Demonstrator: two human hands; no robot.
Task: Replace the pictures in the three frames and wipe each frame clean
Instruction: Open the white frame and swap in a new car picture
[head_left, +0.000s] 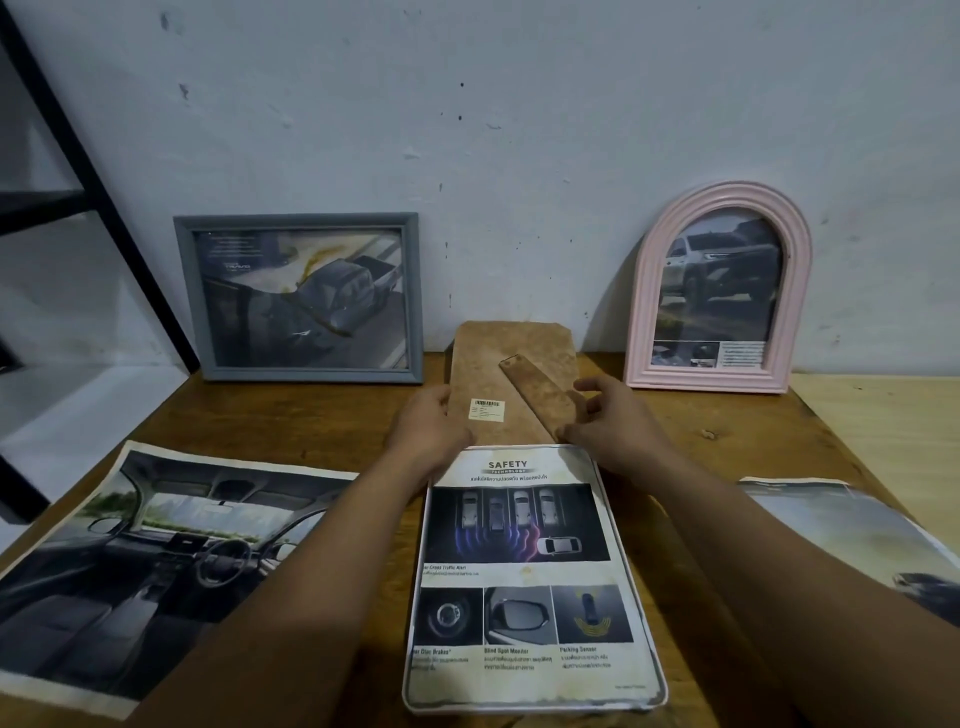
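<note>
2 framed pictures (grey (298, 297), pink (719, 291)) stand; both hands' fingers (592, 387) grip 1 backing board (511, 384).

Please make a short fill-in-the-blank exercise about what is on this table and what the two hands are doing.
1. The frame with the arched top leaning on the wall is ____ in colour.
2. The big heading on the printed sheet in front of the person reads ____.
3. Both the left hand and the right hand hold the brown ____ board, which lies flat on the wooden table.
4. The grey frame shows a pickup ____.

Missing words: pink; SAFETY; backing; truck
</note>
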